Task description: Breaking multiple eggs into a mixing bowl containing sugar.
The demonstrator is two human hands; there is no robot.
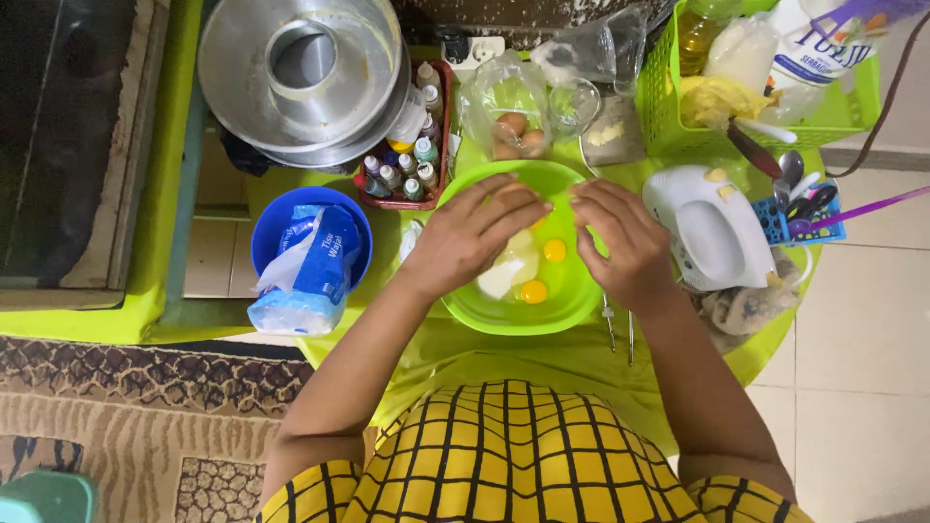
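From the head camera, both hands hover over a green bowl [465, 308] on a table with a lime-green cloth [542, 363]. The left hand [475, 235] and the right hand [620, 242] are palm down, fingers curled inward, their fingertips almost meeting above the bowl's far half. Something seems to be pinched between the fingertips, but the backs of the hands hide it, so I cannot tell what either hand grips or how tightly.

Just below the fingertips, inside the bowl, lie two egg yolks [543, 270] and a pale, creamy lump [509, 271].

Beyond the fingertips sits a clear plastic bag of brown eggs [513, 131]. Left of the left fingers stand a red tray of small bottles [407, 160] and, farther out, a blue bowl [271, 232] holding a packet [315, 266], with a metal ring pan [305, 68] above it. Right of the right fingers rests a white hand mixer [707, 232], and a green basket [756, 136] stands beyond that.
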